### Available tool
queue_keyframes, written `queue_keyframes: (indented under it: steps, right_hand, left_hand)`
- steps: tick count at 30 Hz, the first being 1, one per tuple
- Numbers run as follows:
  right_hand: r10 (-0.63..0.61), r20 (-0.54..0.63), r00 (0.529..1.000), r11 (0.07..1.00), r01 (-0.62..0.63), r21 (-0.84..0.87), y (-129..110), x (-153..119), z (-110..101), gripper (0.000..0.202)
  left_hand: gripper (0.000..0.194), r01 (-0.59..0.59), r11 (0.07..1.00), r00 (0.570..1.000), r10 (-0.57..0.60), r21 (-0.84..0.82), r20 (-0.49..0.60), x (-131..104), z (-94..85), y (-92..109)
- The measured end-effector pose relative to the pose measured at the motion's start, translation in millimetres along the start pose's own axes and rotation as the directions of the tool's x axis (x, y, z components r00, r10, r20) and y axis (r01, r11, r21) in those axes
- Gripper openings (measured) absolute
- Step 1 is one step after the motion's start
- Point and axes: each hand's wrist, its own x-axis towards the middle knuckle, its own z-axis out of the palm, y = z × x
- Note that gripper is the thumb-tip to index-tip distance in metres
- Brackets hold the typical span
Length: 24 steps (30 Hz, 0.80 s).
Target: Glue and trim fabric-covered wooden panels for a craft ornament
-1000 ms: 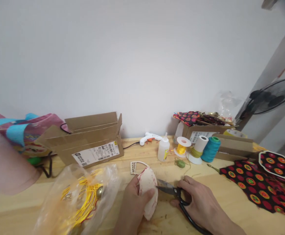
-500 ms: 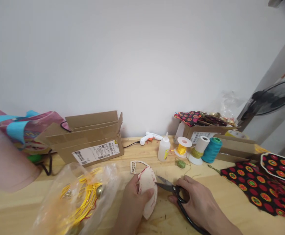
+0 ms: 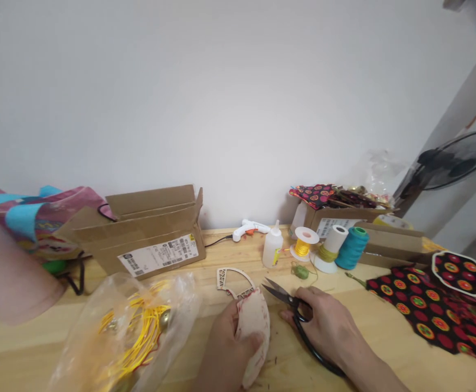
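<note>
My left hand (image 3: 232, 345) pinches a curved cream fabric piece (image 3: 255, 326) with red marks along its edges, thumb on its face. My right hand (image 3: 323, 321) is closed round the black handles of a pair of scissors (image 3: 281, 294). The blades point up and left, slightly parted, just right of the fabric piece and apart from it. Behind the fabric piece lies a fan-shaped wooden openwork frame (image 3: 224, 279), its lower right end partly covered.
A plastic bag of yellow cords (image 3: 140, 326) lies left, before an open cardboard box (image 3: 160, 234). Behind my hands stand a glue bottle (image 3: 273, 247), a glue gun (image 3: 249, 230) and thread spools (image 3: 351, 249). Patterned fabric (image 3: 421, 305) lies right.
The fabric piece has shifted right and downward with my left hand, uncovering more of the wooden frame. The scissor blades, which were at the fabric's edge, are now clear of it and point higher.
</note>
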Motion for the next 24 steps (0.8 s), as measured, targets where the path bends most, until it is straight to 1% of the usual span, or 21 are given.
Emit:
queue_keyframes:
  steps: [2, 4, 6, 11, 14, 16, 19, 24]
  right_hand:
    - [-0.02, -0.004, 1.0, 1.0, 0.02, 0.009, 1.6, -0.4, 0.8, 0.015]
    - [-0.077, -0.004, 0.997, 0.996, 0.077, 0.039, 3.7, -2.3, 2.3, 0.016]
    - [-0.105, -0.008, 0.994, 0.993, 0.105, 0.059, 5.3, -4.2, 3.7, 0.017]
    - [-0.074, -0.01, 0.997, 0.996, 0.074, 0.055, 5.5, -4.7, 3.9, 0.017]
    - [-0.117, 0.015, 0.993, 0.991, 0.116, 0.061, 4.7, -4.5, 3.1, 0.018]
    - [-0.131, 0.029, 0.991, 0.99, 0.13, 0.052, 4.5, -5.3, 3.1, 0.019]
    - [-0.12, 0.036, 0.992, 0.993, 0.118, 0.03, 4.3, -7.1, 3.6, 0.019]
    - [-0.088, 0.059, 0.994, 0.996, 0.087, 0.009, 1.8, -6.5, 2.7, 0.019]
  left_hand:
    - [0.049, -0.015, 1.0, 1.0, 0.015, -0.014, -0.021, 1.6, -0.8, -2.8]
    - [0.046, -0.022, 1.0, 0.998, 0.021, -0.015, -0.054, 4.1, -2.1, -4.7]
    - [0.046, -0.025, 1.0, 0.998, 0.025, -0.008, -0.054, 5.9, -3.3, -5.2]
    - [0.047, -0.023, 1.0, 0.998, 0.023, -0.005, -0.052, 6.6, -3.4, -4.2]
    - [0.047, -0.039, 0.999, 0.998, 0.039, 0.002, -0.059, 7.7, -3.3, -5.3]
    - [0.047, -0.035, 0.999, 0.999, 0.035, 0.006, -0.039, 8.7, -3.4, -6.4]
    - [0.047, -0.039, 0.999, 0.999, 0.039, 0.021, -0.016, 9.0, -3.1, -7.0]
    - [0.044, -0.058, 0.997, 0.997, 0.06, 0.047, -0.042, 5.8, -0.1, -3.6]
